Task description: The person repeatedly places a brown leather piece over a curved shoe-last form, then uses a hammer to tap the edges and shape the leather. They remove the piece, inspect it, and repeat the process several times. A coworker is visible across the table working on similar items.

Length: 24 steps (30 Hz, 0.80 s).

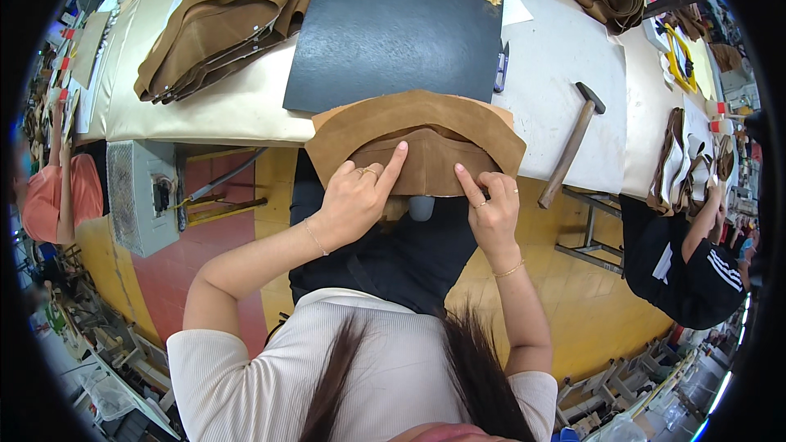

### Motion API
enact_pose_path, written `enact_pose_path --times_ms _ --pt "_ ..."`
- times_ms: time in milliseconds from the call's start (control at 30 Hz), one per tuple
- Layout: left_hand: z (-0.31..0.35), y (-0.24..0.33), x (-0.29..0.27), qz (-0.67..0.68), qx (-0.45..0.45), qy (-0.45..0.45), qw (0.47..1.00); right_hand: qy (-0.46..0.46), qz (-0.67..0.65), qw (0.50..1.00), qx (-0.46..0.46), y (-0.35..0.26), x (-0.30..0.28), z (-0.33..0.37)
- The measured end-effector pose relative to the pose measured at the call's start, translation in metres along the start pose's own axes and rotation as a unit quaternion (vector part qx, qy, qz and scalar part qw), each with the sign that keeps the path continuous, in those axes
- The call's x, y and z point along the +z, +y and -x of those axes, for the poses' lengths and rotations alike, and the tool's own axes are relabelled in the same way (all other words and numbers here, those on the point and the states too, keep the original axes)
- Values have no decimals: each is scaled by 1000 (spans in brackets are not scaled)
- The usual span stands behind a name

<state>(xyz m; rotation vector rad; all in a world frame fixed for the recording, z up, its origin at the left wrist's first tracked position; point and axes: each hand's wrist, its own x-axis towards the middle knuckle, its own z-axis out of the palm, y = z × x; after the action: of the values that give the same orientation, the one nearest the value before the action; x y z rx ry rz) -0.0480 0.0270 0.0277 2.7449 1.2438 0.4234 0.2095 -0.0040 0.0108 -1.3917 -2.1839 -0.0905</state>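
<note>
A curved brown suede-like leather piece (426, 105), with a slit-like opening across its middle and a seam down its front panel, lies at the table's near edge and hangs partly over it. My left hand (360, 195) presses an outstretched index finger on the front panel, its other fingers curled at the lower edge. On the panel's right side my right hand (493, 211) lays its index finger, the other fingers bent. Both thumbs are hidden. Lighter tan edges show beneath the piece's upper corners. Behind it, a dark flat slab (393, 33) rests on the table.
Left of the slab lies a stack of brown leather pieces (221, 29). A hammer (573, 143) lies at the right, and a purple-handled tool (501, 67) beside the slab. A grey metal box (143, 196) hangs under the table. Co-workers sit at left (70, 196) and right (688, 262).
</note>
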Motion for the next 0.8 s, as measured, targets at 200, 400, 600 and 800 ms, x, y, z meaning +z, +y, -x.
enact_pose_path --times_ms 200,400,600,800 --pt "4 5 26 31 -37 8 999 3 -33 999 34 -5 16 7" --pt "3 10 34 27 -51 0 998 7 -51 997 59 -10 21 10" --pt "3 7 38 36 -41 13 998 9 -75 994 73 -14 25 11" --pt "3 9 42 70 -47 10 996 34 -95 991 84 -17 41 16"
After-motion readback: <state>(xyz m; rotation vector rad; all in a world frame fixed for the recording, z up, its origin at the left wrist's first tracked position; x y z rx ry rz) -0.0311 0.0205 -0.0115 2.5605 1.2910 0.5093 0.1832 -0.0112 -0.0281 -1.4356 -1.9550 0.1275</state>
